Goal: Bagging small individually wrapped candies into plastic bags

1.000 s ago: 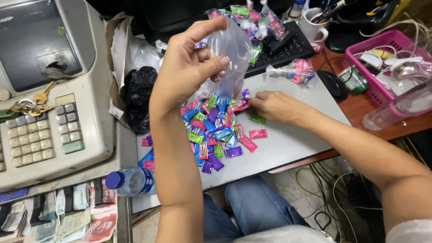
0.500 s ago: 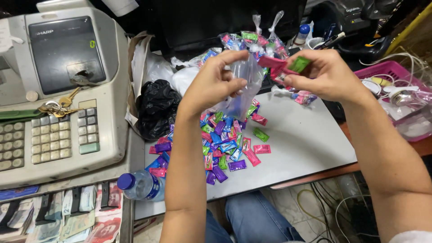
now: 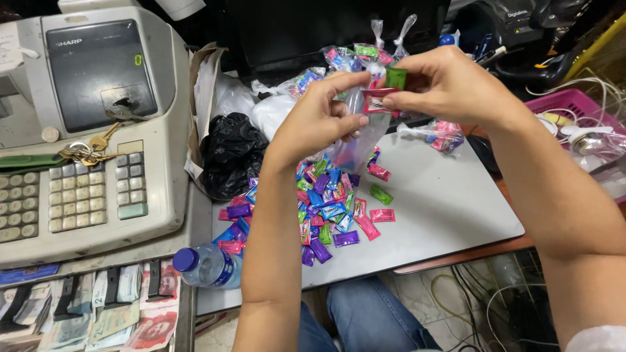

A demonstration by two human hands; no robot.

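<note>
The left hand [image 3: 326, 114] pinches the mouth of a clear bag [image 3: 358, 140], which hangs down over the bench [image 3: 450, 208]. The right hand [image 3: 450, 85] holds 2 candies [image 3: 385, 91] in a narrow grip, just right of the bag's mouth, touching it.

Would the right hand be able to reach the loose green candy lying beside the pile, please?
Probably yes: the right hand holds two candies above the clear bag, but the green candy lies uncovered on the grey board, nothing between them.
</note>
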